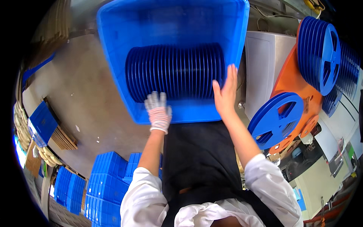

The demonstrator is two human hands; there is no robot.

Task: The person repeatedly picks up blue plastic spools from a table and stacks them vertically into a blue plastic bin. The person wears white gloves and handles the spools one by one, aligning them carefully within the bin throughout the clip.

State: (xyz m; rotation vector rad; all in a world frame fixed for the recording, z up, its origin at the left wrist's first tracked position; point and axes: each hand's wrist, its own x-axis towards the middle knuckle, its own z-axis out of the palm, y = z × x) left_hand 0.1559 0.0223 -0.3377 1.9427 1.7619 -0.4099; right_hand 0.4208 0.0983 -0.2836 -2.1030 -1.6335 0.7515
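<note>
A row of blue plastic reels stands on edge, packed side by side, inside a big blue bin. My left hand, in a white and pink striped knit glove, reaches over the bin's near rim. Its spread fingertips lie at the lower left of the row. Bare, my right hand has its fingers stretched out and its thumb apart, beside the right end of the row near the bin's right wall. Whether either hand presses on the reels, I cannot tell. Nothing shows in either hand.
To the right, an orange board carries large blue reels and a two-layer blue reel. A white cabinet stands beside the bin. Stacked blue crates are at the lower left, and a cluttered bench at the lower right.
</note>
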